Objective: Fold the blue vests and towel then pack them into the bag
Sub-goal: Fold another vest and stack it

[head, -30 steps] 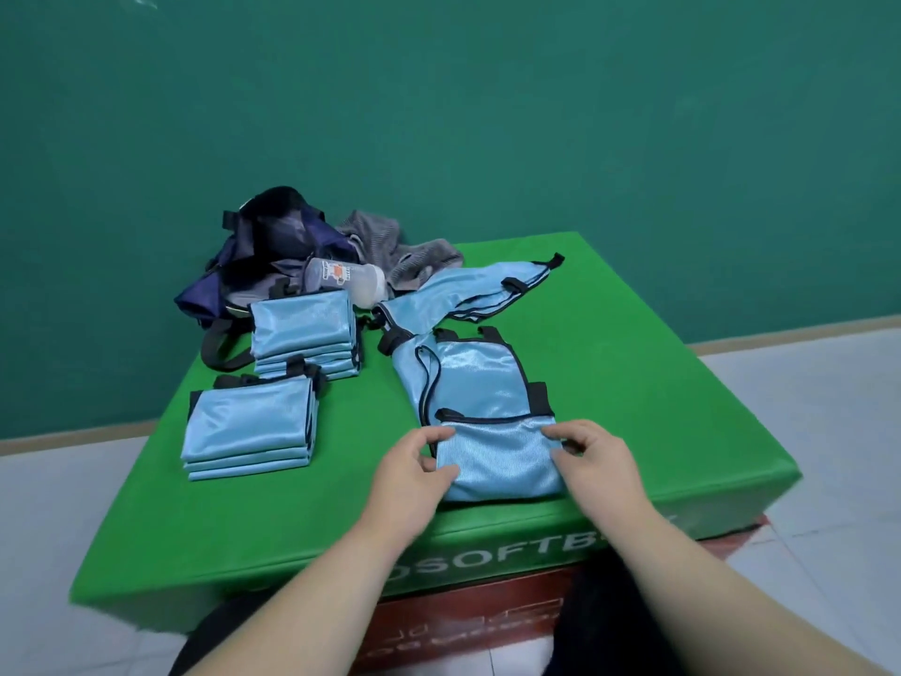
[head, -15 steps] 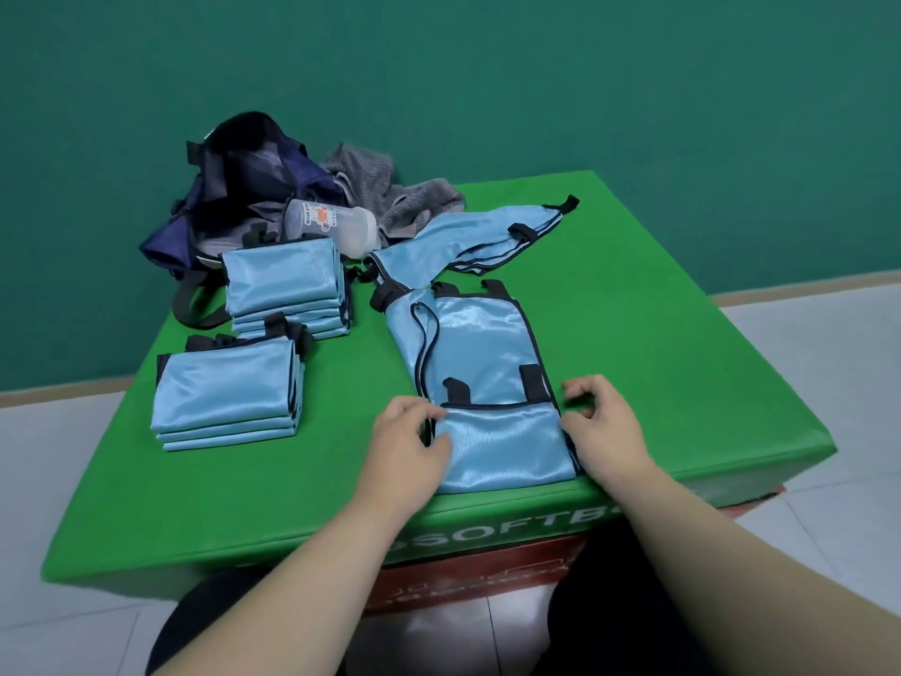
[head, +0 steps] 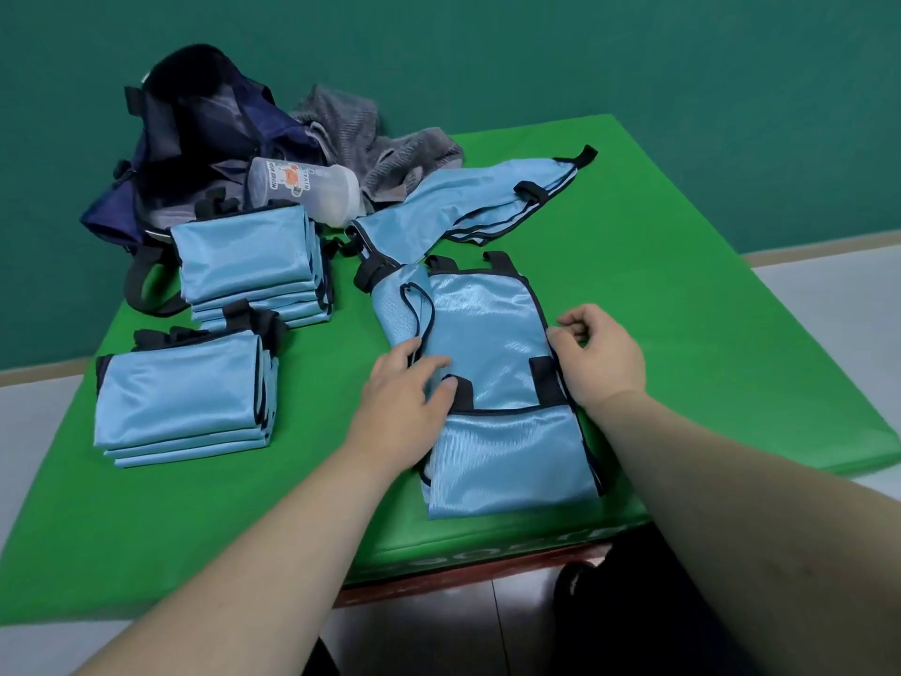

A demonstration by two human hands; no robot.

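A light blue vest point(head: 487, 329) with black trim lies half folded on the green mat point(head: 682, 285), its near flap turned up. My left hand point(head: 402, 397) pinches its left edge, thumb on top. My right hand point(head: 597, 353) grips the right edge with curled fingers. Another blue vest point(head: 458, 202) lies unfolded and crumpled behind it. Two stacks of folded vests sit at the left, one near point(head: 180, 397) and one farther back point(head: 248, 256). The dark blue bag point(head: 195, 139) stands open at the back left. A grey towel point(head: 370, 143) lies bunched beside it.
A translucent bottle point(head: 304, 187) lies on its side between the bag and the far stack. The mat's right half is bare green. A teal wall rises behind. Pale floor tiles show on both sides of the mat.
Both hands slid farther up the vest's sides, away from the near flap. The view tilted down and closer to the mat.
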